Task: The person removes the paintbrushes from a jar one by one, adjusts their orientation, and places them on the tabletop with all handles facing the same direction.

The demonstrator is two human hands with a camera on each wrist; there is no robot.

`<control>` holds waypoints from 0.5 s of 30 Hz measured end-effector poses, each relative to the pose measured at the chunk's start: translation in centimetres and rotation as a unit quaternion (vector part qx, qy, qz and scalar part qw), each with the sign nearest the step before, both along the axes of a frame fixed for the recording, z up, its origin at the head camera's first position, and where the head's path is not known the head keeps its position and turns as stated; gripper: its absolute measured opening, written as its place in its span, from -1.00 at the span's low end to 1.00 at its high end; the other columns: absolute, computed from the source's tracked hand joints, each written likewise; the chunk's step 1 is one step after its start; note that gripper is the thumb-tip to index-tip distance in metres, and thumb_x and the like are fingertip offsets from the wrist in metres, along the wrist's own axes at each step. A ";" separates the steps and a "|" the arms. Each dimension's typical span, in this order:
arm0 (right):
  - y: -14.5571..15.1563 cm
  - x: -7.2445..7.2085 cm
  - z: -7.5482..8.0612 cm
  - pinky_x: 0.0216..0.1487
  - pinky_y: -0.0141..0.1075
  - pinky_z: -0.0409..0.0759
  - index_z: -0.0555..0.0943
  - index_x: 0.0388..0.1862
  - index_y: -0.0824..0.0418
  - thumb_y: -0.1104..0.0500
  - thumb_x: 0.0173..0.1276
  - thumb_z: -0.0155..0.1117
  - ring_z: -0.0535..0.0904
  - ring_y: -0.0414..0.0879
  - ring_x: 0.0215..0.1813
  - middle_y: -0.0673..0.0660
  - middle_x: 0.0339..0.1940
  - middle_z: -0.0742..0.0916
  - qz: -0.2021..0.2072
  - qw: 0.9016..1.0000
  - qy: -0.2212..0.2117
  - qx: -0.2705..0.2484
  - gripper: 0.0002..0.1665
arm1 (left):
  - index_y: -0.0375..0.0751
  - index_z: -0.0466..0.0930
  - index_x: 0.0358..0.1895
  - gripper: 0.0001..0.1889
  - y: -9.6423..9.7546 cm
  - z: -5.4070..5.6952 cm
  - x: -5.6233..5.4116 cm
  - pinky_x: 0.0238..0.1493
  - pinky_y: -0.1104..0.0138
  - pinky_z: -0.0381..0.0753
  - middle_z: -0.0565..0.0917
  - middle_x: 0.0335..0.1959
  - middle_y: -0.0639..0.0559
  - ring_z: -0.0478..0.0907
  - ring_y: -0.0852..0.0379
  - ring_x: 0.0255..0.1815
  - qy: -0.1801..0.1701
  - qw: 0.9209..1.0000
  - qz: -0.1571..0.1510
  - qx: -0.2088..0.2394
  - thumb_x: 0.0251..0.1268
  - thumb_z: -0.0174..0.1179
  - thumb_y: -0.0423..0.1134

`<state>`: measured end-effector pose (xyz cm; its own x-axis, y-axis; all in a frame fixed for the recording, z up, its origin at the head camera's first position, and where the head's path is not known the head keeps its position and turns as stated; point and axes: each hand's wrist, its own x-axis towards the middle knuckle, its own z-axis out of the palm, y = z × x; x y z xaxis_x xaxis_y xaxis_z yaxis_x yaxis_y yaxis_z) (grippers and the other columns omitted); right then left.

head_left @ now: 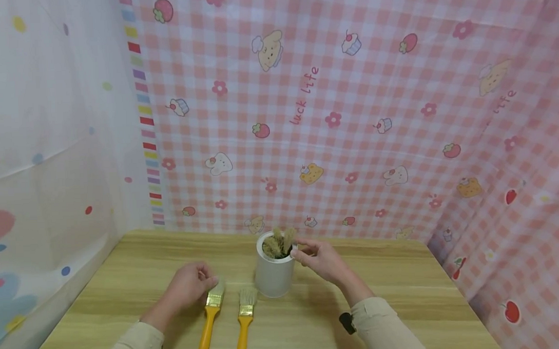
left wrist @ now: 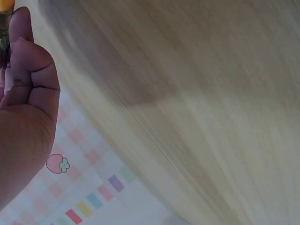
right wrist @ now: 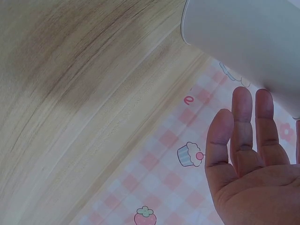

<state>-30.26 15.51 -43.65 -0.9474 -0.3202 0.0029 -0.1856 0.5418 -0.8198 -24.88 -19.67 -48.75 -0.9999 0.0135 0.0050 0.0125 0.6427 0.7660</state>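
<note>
Two paintbrushes with orange handles lie on the wooden table, bristles pointing away from me. My left hand (head_left: 191,285) has curled fingers and pinches the left paintbrush (head_left: 210,313) at its bristles. Beside it, untouched, is the right paintbrush (head_left: 244,319). A white cylindrical can (head_left: 275,277) stands upright past the brushes, holding several fuzzy tan tufts (head_left: 275,245); their lower parts are hidden. My right hand (head_left: 324,260) pinches the can's rim on the right side between thumb and index finger. In the right wrist view, its other fingers (right wrist: 242,122) extend beside the can's wall.
The wooden table (head_left: 380,279) ends at a pink checked cloth (head_left: 334,157) hanging behind it. A white cloth with coloured dots (head_left: 66,166) hangs at the left, and more pink cloth (head_left: 517,228) at the right.
</note>
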 end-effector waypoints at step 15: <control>0.0 0.0 -0.1 0.09 0.09 0.77 0.58 0.52 0.03 -0.13 0.60 0.33 0.78 0.18 0.08 0.24 0.21 0.81 0.010 1.000 0.009 -0.002 -0.39 | -0.25 0.59 -0.30 -0.83 1.8 -0.8 0.1 -0.58 0.30 0.61 0.64 -0.52 -0.07 0.62 0.08 -0.69 -0.042 0.998 0.005 0.055 0.42 0.41 -0.35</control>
<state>-30.25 15.56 -43.77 -0.9406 -0.3389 0.0216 -0.2113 0.5342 -0.8185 -24.79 -17.87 -49.54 -0.9969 0.0074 -0.0778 -0.0606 0.5550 0.8297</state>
